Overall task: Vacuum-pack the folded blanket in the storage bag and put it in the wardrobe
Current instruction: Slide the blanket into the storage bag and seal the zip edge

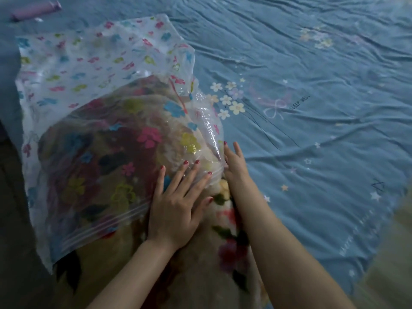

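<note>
Pressing flat on the storage bag w/ fingers spread, the left hand lies on the clear plastic over the floral blanket. Right hand is edge-on at the bag's right side, fingers straight, touching plastic — not gripping. Blanket is partly in the bag, approx. its near end sticking out of the open zip mouth under both forearms. All on a blue bed sheet; a purple tube-like item lies far left — can't tell what it is.

Dim light, wrinkled blue bedsheet (floral print), pale floor beside it
</note>
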